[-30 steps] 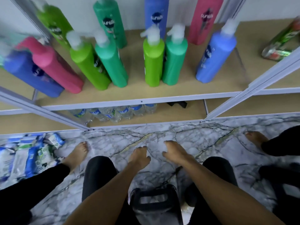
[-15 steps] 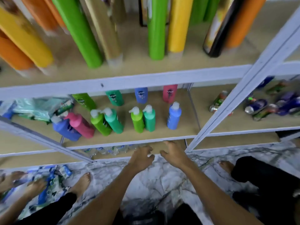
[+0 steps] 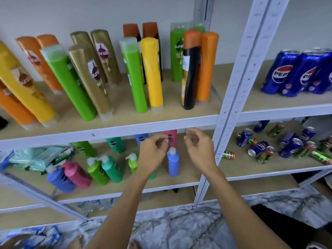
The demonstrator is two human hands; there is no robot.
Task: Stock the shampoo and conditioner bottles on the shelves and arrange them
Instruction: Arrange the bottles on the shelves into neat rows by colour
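We hold our left hand (image 3: 154, 154) and right hand (image 3: 198, 147) raised side by side, fingers loosely curled and grasping nothing. Between and just beyond them a blue pump bottle (image 3: 173, 163) stands on the middle shelf (image 3: 194, 182), with a pink bottle (image 3: 170, 136) behind it. Left of our left hand stand more pump bottles, green (image 3: 96, 170), teal (image 3: 111, 168) and pink (image 3: 76, 174). Above both hands, tall shampoo bottles (image 3: 151, 72) line the upper shelf (image 3: 111, 131).
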